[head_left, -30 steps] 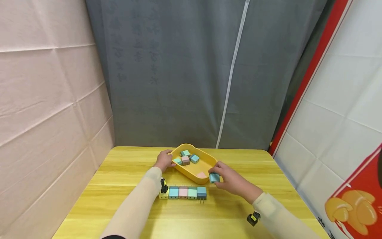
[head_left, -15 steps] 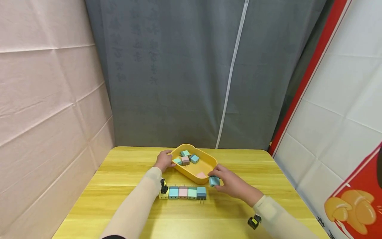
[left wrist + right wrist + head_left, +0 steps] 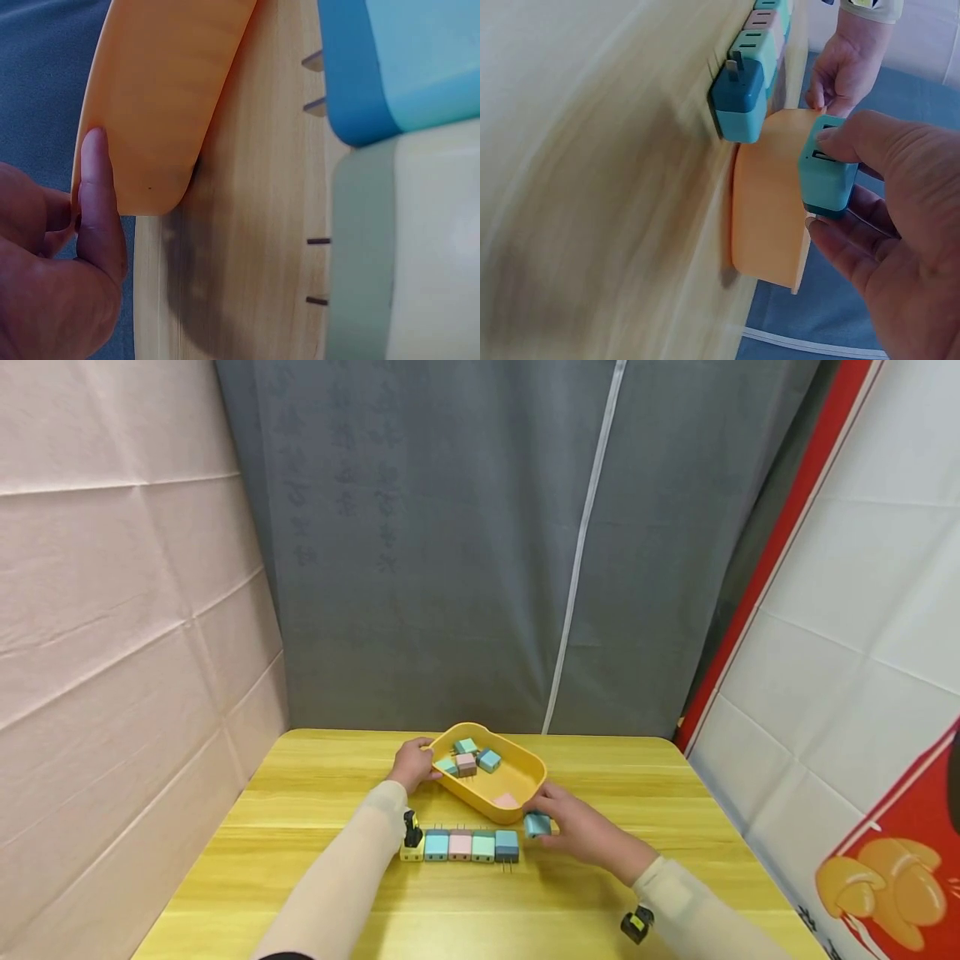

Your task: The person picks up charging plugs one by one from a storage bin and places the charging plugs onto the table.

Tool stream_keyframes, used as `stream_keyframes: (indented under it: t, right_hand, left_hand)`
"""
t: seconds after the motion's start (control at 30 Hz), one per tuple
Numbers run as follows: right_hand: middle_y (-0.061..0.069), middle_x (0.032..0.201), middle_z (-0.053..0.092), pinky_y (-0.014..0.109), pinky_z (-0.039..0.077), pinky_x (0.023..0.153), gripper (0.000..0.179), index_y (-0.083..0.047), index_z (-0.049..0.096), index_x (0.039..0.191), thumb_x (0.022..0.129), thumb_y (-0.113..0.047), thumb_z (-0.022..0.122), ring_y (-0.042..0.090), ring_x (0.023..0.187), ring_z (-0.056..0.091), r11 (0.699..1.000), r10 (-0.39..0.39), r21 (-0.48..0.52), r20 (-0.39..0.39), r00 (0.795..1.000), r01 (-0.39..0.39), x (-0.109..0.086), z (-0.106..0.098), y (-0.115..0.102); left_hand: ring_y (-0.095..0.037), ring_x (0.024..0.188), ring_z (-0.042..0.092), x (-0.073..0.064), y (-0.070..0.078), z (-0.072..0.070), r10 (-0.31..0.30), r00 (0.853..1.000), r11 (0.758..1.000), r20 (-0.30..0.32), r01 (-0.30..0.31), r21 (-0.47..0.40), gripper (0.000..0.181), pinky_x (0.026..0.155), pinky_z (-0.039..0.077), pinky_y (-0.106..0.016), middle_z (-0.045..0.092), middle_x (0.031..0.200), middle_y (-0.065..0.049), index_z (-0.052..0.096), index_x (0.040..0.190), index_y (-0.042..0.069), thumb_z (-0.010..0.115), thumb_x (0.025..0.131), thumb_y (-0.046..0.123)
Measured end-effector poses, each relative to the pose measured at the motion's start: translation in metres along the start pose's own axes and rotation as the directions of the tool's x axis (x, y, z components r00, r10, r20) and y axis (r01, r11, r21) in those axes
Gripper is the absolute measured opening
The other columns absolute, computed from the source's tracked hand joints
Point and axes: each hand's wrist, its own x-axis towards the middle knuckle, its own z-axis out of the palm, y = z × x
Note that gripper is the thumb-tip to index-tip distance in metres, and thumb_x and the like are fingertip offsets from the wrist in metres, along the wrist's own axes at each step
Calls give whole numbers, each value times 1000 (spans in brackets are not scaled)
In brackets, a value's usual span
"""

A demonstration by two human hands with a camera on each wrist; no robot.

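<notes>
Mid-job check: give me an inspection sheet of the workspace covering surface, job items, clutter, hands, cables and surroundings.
Surface: wood-grain table.
Job items: yellow tray holding two green chargers, a blue one, a mauve one and a partly hidden pink piece; nearer the person, a row of five USB chargers, the right-end blue charger with prongs toward the person, the others' away.
Clutter: nothing seen.
Hands: left hand grips the tray's left end; right hand pinches a light-blue USB charger beside the tray's right end.
Cables: nothing seen.
Surroundings: grey curtain behind, pale cloth left, white panel with red edging right.
</notes>
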Motion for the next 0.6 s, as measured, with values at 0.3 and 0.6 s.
stream_keyframes:
  t: [0.3,0.6]
  right_hand:
    - [10,139,63,50,57,112,42,-9,72,133,94,-5,87,25,129,63,1000,6,5,40,999,-6,0,14,5]
    - [2,135,64,49,58,111,46,-9,72,134,92,-9,91,23,126,65,998,48,-47,60,997,-45,0,25,8]
  left_hand:
    - [-29,94,74,-3,3,-1,-3,1000,1000,4,3,0,45,81,69,-36,59,147,-31,54,160,1,48,117,8]
    - [-29,95,74,-3,3,-1,-6,1000,1000,7,6,3,44,85,69,-39,59,146,-31,54,160,1,48,117,9]
